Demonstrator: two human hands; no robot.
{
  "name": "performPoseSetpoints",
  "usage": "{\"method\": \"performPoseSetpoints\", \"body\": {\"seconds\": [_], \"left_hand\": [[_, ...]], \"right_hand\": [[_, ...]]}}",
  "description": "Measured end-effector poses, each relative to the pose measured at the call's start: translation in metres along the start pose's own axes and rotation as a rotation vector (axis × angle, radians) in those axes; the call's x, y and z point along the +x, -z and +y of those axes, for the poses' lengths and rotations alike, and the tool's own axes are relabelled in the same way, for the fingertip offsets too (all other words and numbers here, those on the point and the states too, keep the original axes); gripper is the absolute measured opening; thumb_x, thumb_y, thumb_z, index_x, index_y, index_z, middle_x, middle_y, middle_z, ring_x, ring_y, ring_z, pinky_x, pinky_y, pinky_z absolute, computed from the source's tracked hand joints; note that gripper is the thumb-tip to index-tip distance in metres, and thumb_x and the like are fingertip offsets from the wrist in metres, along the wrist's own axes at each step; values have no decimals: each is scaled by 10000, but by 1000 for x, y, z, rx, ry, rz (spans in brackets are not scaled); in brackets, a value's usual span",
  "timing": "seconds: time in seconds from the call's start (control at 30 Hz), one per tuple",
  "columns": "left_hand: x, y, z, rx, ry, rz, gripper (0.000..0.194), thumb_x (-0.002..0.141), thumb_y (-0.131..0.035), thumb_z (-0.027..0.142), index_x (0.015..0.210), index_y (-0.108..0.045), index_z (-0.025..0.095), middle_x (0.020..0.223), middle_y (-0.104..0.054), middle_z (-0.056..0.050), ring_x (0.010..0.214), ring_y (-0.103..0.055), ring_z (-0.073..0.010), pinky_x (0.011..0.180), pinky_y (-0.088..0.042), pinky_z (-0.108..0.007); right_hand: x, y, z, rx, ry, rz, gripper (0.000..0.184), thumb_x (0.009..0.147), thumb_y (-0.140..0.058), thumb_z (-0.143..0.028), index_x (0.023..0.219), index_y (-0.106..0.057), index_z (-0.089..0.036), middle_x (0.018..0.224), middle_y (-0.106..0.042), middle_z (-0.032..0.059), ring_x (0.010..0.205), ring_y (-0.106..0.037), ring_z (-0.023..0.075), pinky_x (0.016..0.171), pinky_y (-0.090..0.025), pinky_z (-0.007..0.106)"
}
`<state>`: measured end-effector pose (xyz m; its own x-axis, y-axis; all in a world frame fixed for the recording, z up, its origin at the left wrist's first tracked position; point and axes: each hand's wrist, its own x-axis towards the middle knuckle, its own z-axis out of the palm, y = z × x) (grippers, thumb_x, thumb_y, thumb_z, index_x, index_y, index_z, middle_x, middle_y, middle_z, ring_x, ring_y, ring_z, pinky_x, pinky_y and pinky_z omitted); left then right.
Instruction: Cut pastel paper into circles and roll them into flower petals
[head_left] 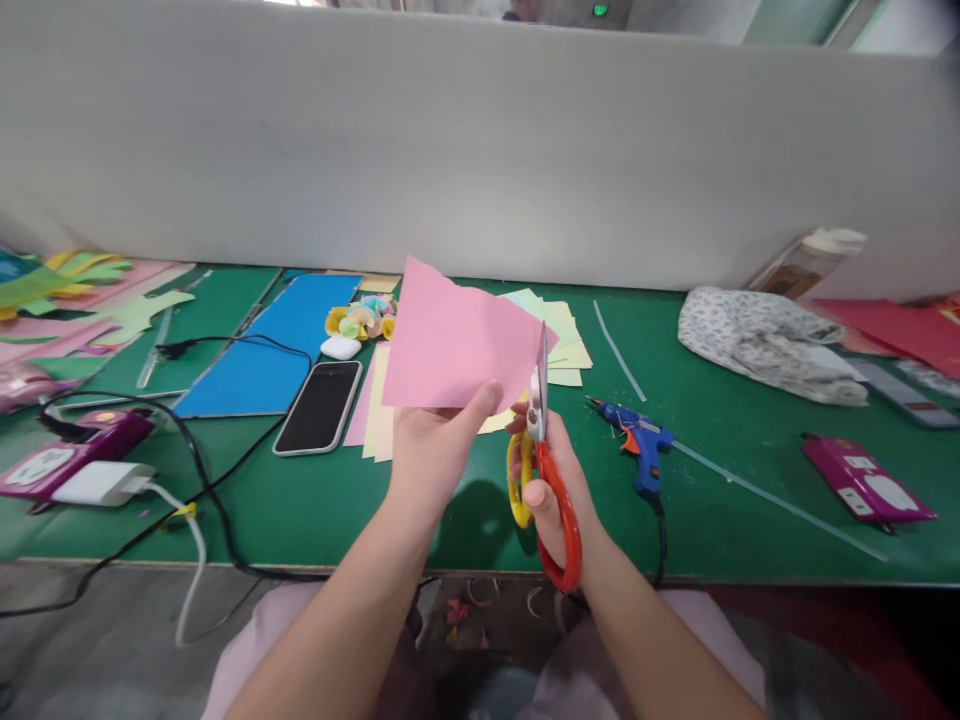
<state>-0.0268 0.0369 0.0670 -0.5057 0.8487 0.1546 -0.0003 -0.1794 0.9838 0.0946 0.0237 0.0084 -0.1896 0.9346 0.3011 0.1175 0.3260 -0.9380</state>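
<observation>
Matt paper led the field, the pink sheet (461,345) smooth across its face! Then came bright metal, the scissors (538,405) showing polished silvery blades (543,355), with red and yellow handles (553,475) in smooth, softly shining plastic. The green tabletop (465,535) looked smooth, carrying a faint sheen. Blue plastic made up the glue gun (646,460), and its long glue stick (757,487) was translucent! Cloth next: the printed bundle (757,340) looked soft and crumpled. The phone (319,408) had a dark, glassy screen, the blue board (264,375) a flat matt face, and the purple socket block (866,480) was glossy plastic!
</observation>
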Motion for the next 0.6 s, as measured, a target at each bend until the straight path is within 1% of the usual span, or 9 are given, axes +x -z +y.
{"method": "performPoseSetpoints", "body": {"seconds": [0.1, 0.17, 0.27, 0.43, 0.6], "left_hand": [[1, 3, 2, 28, 6, -25, 144, 631, -797, 253, 604, -682, 170, 691, -715, -36, 725, -677, -210, 626, -522, -281], [2, 4, 2, 29, 2, -45, 153, 636, -791, 250, 577, -677, 167, 680, -712, -42, 718, -676, -211, 619, -525, -280], [5, 6, 2, 11, -16, -64, 137, 639, -785, 251, 588, -692, 164, 671, -712, -41, 711, -674, -207, 613, -525, -275], [8, 8, -2, -19, -31, -87, 148, 658, -783, 248, 568, -695, 169, 654, -713, -26, 717, -680, -196, 629, -528, -263], [14, 12, -7, -78, -26, -78, 142, 676, -793, 267, 614, -722, 161, 642, -713, -19, 661, -657, -162, 601, -506, -241]], "right_hand": [[1, 2, -1, 117, -39, -8, 932, 608, -496, -923, 1282, -481, -280, 1052, -524, 62, 683, -495, 159, 625, -489, 353], [1, 2, -1, 142, -59, -3, 934, 583, -513, -927, 1256, -505, -279, 1022, -509, 46, 650, -467, 141, 600, -470, 335], [0, 1, 1, 150, -56, 4, 941, 562, -503, -939, 1223, -532, -270, 985, -502, 33, 609, -439, 124, 567, -449, 319], [-1, 1, 1, 123, -38, 12, 912, 585, -484, -940, 1182, -537, -253, 919, -515, 32, 606, -442, 139, 522, -413, 303], [-1, 1, -2, 105, -59, 33, 852, 609, -490, -927, 1125, -555, -251, 898, -520, 30, 604, -410, 136, 539, -381, 299]]}}
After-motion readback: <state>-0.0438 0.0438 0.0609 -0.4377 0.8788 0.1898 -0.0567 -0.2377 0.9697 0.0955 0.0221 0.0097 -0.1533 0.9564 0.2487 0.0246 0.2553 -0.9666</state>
